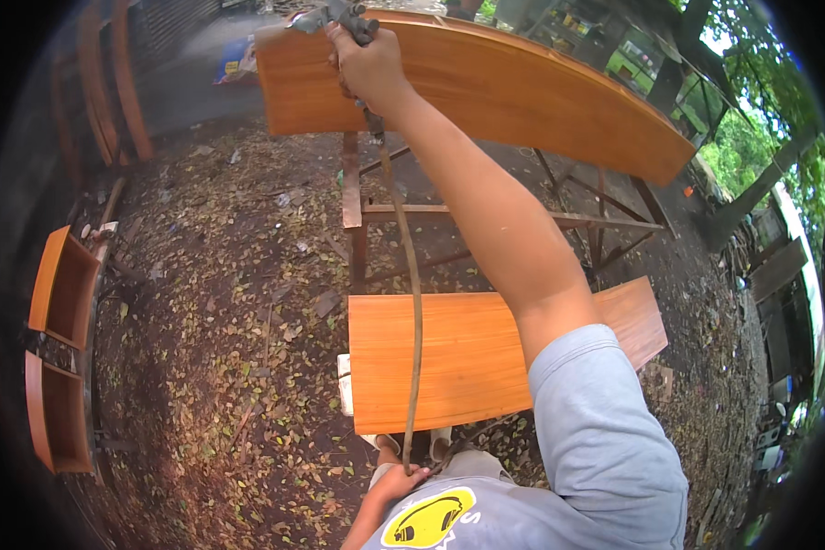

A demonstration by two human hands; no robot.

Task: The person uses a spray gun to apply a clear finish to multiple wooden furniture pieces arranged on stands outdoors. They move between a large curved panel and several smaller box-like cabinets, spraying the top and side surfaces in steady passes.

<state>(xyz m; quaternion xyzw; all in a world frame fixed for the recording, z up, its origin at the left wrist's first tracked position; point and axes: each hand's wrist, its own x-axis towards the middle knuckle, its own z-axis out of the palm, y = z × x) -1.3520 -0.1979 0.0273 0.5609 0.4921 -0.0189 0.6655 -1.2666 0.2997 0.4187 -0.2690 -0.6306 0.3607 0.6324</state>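
Now my right hand (368, 66) clamped on spray gun (332, 16) over far orange panel (486, 87) on metal stand (367, 215); left hand (399, 478) gripping hose (414, 302) near waist, above near panel (449, 353).

A long orange board (522, 101) is carried by a rusty metal trestle frame (486, 220). A shorter orange board (458, 357) is seen lower down. Leaf-strewn bare ground (229, 321) is spread beneath.

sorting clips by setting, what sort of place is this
Most likely an outdoor woodworking or furniture-finishing yard. The right hand holds a spray gun over an orange-finished board on a stand, the left hand holds its hose, and leaves litter the dirt ground.
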